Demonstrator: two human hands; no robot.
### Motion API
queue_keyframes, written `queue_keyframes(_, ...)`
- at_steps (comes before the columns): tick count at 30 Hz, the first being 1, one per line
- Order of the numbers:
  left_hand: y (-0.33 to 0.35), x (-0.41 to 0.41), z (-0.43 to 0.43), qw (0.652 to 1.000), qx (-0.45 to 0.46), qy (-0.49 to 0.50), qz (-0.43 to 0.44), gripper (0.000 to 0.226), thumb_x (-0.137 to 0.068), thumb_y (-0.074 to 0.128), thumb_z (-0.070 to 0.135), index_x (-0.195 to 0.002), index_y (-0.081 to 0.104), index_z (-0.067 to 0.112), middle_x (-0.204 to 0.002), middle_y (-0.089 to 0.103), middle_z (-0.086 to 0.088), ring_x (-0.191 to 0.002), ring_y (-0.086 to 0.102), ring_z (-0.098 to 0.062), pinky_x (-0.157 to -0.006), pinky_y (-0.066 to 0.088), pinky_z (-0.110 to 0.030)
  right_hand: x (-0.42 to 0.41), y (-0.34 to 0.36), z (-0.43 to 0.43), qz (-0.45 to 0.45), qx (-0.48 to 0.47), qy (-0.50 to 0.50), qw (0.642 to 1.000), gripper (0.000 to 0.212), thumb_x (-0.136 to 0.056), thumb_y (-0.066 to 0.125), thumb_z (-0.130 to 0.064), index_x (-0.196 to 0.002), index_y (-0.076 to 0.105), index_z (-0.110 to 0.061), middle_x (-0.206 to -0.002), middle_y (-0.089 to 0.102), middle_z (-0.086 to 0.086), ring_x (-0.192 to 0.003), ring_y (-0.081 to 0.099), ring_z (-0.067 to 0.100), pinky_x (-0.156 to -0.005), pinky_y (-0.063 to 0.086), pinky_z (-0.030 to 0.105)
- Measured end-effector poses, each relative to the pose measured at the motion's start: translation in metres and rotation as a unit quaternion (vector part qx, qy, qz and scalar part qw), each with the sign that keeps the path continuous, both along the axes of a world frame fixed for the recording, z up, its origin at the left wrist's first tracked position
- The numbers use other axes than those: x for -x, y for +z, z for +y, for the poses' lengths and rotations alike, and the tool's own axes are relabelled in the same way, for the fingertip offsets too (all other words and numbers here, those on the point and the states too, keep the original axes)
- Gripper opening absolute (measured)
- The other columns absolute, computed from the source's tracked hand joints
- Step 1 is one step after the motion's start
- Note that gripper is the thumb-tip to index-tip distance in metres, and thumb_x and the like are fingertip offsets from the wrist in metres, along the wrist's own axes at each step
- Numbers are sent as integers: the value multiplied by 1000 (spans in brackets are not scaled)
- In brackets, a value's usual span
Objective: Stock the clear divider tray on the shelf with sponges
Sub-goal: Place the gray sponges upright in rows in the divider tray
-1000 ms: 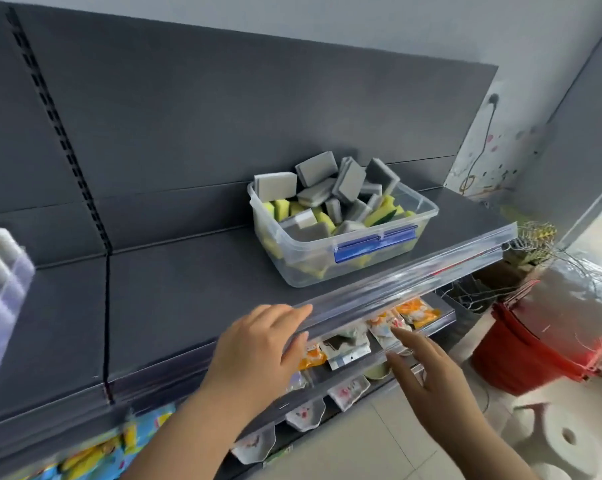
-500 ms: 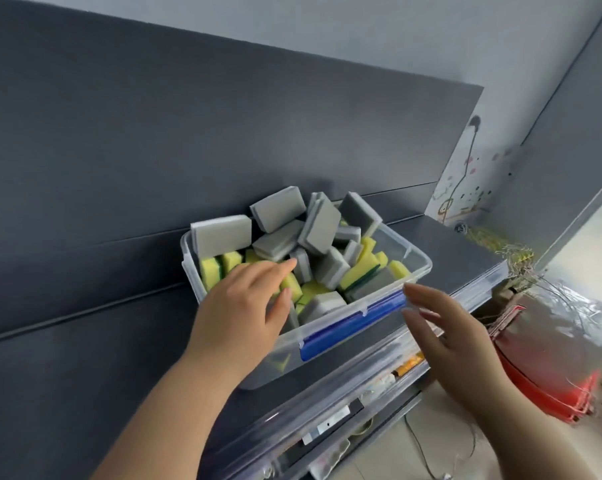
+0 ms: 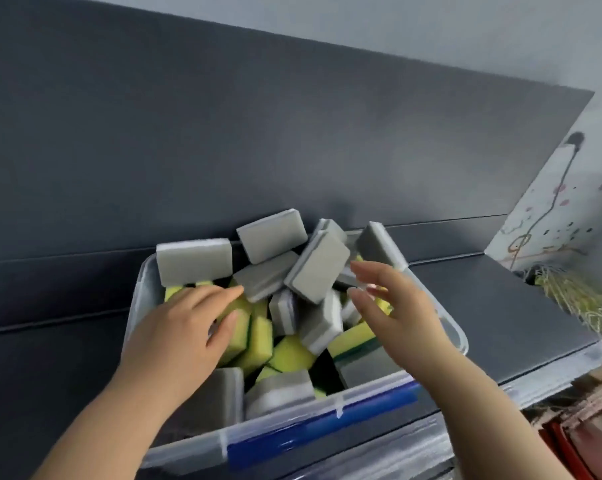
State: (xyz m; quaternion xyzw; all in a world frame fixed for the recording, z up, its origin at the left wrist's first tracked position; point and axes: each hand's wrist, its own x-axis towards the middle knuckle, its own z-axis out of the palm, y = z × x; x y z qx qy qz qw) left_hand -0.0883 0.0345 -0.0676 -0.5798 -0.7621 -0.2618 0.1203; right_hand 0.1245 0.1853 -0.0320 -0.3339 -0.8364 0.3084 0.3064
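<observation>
Both hands are now brought over the clear plastic bin with the blue latch (image 3: pixel 456 337), which is set on the dark grey shelf (image 3: pixel 493 306). The left hand (image 3: pixel 182 327) is laid flat, fingers straight, on the yellow sponges (image 3: pixel 261 341); the right hand (image 3: pixel 400 313) is held spread above the grey rectangular sponges (image 3: pixel 317 268), with nothing grasped.

Two bare forearms, bare left hand (image 3: pixel 178 330), bare right hand (image 3: pixel 405 315)

A dark grey back panel (image 3: pixel 258 133), a scribbled pale wall (image 3: pixel 552 209) at right, a yellowish tangle (image 3: pixel 576 299) below it, something red (image 3: pixel 557 441) lowest.
</observation>
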Motion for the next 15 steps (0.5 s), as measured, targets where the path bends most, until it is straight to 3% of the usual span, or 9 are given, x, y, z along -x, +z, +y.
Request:
queue_keyframes(3, 5, -13, -2, 998, 32, 59, 8, 41, -85, 37, 38, -111, 67, 26, -99, 66, 11, -77, 61, -4, -56, 32, -3, 22, -2, 47, -50, -42, 48, 997, 37, -86, 61, -28, -121, 51, -37, -120, 49, -14, -109, 50, 4, -93, 40, 21)
queue_keyframes(4, 7, -18, -2, 996, 37, 75, 7, 40, -85, 37, 38, -110, 67, 27, -98, 66, 13, -76, 60, -2, -54, 29, -2, 29, -3, 59, -71, -56, 61, 994, 41, -86, 62, -27, -125, 50, -30, -124, 47, -12, -111, 46, 4, -93, 36, 19)
queue_keyframes(7, 8, -31, -2, 992, 30, 125, 21, 40, -85, 37, 37, -111, 66, 27, -99, 65, 15, -87, 53, 0, -60, 35, -8, 44, -6, 86, -118, -89, 106, 983, 51, -85, 65, -25, -131, 46, -20, -133, 42, -4, -116, 41, 6, -93, 27, 13)
queue_keyframes(10, 6, -44, -2, 984, 7, 173, 35, 40, -86, 37, 37, -114, 65, 26, -100, 65, 14, -93, 48, -3, -60, 41, -14, 52, -9, 96, -135, -87, 131, 978, 62, -83, 67, -28, -137, 38, -20, -138, 39, -1, -122, 41, 16, -97, 29, 18)
queue_keyframes(13, 2, -58, -1, 979, 1, 204, 21, 40, -87, 37, 37, -113, 65, 26, -99, 65, 15, -89, 53, -2, -57, 46, -18, 51, -12, 97, -159, -60, 147, 974, 73, -81, 69, -29, -142, 30, -24, -138, 39, -1, -125, 39, 18, -102, 32, 28)
queue_keyframes(15, 0, -67, 2, 976, 4, 218, 14, 40, -86, 37, 36, -112, 66, 27, -97, 65, 15, -87, 55, -2, -56, 47, -19, 49, -12, 97, -177, -34, 156, 971, 76, -79, 71, -27, -142, 28, -25, -134, 41, -1, -118, 43, 16, -98, 36, 26)
